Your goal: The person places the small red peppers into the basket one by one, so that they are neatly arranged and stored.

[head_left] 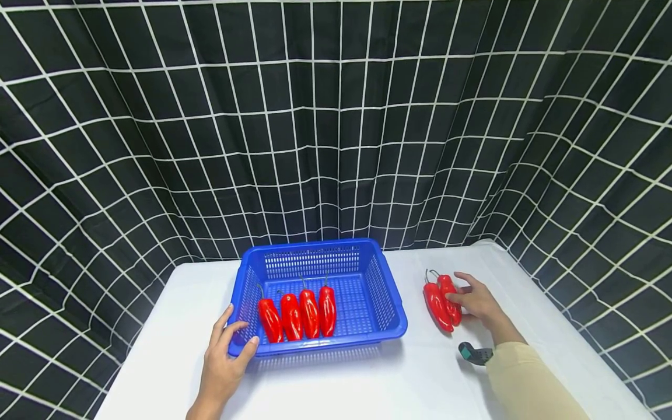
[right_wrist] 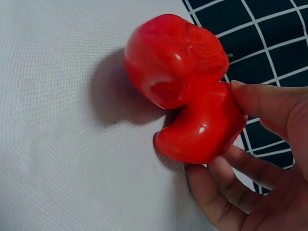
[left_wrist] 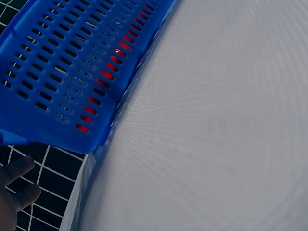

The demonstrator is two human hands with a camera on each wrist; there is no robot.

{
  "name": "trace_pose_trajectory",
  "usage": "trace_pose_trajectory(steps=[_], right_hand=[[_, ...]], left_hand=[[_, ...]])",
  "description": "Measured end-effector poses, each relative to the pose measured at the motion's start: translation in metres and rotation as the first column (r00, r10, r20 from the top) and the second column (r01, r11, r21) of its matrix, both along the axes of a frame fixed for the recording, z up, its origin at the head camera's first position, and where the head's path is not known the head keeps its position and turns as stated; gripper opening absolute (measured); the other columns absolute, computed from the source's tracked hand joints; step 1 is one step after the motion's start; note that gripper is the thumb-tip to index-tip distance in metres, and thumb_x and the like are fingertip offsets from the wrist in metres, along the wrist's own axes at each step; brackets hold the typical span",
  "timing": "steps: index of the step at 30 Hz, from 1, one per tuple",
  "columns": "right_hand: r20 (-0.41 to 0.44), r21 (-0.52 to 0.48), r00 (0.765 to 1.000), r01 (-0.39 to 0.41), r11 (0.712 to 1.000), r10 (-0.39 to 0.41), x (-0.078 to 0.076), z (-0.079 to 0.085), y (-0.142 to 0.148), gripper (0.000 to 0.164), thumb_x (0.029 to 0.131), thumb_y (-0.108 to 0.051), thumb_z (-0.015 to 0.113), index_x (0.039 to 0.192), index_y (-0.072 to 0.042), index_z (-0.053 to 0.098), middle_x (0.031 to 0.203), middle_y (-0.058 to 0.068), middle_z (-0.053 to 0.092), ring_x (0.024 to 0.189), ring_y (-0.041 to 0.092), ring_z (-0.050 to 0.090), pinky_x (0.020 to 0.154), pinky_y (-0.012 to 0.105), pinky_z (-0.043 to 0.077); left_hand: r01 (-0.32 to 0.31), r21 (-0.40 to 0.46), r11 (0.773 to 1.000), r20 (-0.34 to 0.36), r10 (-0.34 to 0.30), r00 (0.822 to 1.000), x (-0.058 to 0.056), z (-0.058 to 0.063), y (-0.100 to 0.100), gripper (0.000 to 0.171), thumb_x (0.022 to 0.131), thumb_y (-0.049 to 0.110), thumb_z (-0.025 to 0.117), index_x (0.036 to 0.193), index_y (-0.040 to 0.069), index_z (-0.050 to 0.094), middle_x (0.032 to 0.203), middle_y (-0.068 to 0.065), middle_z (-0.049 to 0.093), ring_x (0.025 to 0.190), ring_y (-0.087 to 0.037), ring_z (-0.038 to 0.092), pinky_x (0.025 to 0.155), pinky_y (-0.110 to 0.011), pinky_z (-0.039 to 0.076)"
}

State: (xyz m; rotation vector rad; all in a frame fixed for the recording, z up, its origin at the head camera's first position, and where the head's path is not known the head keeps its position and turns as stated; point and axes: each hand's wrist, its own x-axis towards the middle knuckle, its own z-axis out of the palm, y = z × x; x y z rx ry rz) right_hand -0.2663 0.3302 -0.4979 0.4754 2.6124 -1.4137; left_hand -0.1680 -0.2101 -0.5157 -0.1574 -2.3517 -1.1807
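Several red peppers (head_left: 291, 316) with thin stems lie side by side in a blue plastic basket (head_left: 394, 326), toward its left and front. My left hand (head_left: 223, 361) is at the basket's front left corner, fingers spread and fairly straight, thumb over the front rim. In the left wrist view, two of its fingers (left_wrist: 19, 171) show beyond the basket's slotted wall (left_wrist: 72, 130). Right of the basket, two more red peppers lie together on the table. My right hand (head_left: 478, 300) grips the right-hand pepper (right_wrist: 207, 127), thumb on one side and fingers curled on the other; the second pepper (right_wrist: 163, 57) touches it.
A white cloth (head_left: 325, 391) covers the table. Black curtains with a white grid (head_left: 325, 134) surround its back and sides. A dark strap with a green patch (head_left: 472, 353) sits by my right sleeve (head_left: 525, 379). The basket's right part shows its bare slotted floor.
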Motion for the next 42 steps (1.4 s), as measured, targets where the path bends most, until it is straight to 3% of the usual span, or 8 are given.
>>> trace_pose_trajectory(steps=[10,15,22,31,42], right_hand=[[0.056,0.036,0.998,0.003,0.999,-0.005,0.001,0.007,0.002,0.084,0.086,-0.020,0.072,0.151,-0.004,0.021,0.127,0.035,0.039,0.094,0.037,0.058,0.067,0.038,0.058],[0.085,0.016,0.996,0.015,1.000,-0.017,0.002,0.004,0.004,0.083,0.085,-0.019,0.073,0.150,-0.002,0.025,0.132,0.036,0.037,0.104,0.043,0.057,0.066,0.038,0.058],[0.094,-0.062,0.995,0.050,0.997,-0.044,0.007,0.001,0.010,0.082,0.085,-0.020,0.072,0.151,-0.005,0.026,0.131,0.036,0.038,0.103,0.045,0.056,0.066,0.040,0.058],[0.101,-0.264,0.993,0.090,0.960,-0.066,0.018,0.002,0.019,0.087,0.087,-0.024,0.072,0.154,-0.013,0.018,0.142,0.034,0.026,0.121,0.052,0.041,0.073,0.042,0.057],[0.051,-0.313,0.997,0.076,0.947,-0.063,0.029,0.008,0.022,0.087,0.089,-0.025,0.070,0.155,-0.016,0.014,0.144,0.033,0.025,0.116,0.047,0.048,0.076,0.044,0.056]], left_hand=[[0.000,0.006,1.000,-0.025,0.000,1.000,-0.001,0.000,0.000,0.030,0.083,0.019,0.075,0.109,0.008,0.065,0.151,-0.004,0.035,0.133,-0.040,0.036,0.098,-0.060,0.037],[0.000,0.006,1.000,-0.021,0.000,1.000,-0.001,0.001,0.001,0.030,0.082,0.018,0.075,0.109,0.008,0.065,0.150,-0.006,0.036,0.133,-0.040,0.036,0.098,-0.061,0.037],[-0.004,-0.006,1.000,-0.006,0.004,1.000,0.000,0.002,0.003,0.030,0.083,0.017,0.074,0.110,0.007,0.064,0.150,-0.007,0.035,0.133,-0.041,0.035,0.097,-0.060,0.038],[-0.006,-0.001,1.000,0.000,0.006,1.000,0.000,0.001,0.002,0.031,0.083,0.018,0.075,0.110,0.007,0.064,0.150,-0.006,0.035,0.133,-0.041,0.035,0.097,-0.062,0.037],[-0.003,0.011,1.000,0.008,0.002,1.000,0.002,0.002,0.001,0.030,0.083,0.017,0.075,0.110,0.007,0.065,0.151,-0.006,0.034,0.134,-0.040,0.034,0.098,-0.061,0.037]])
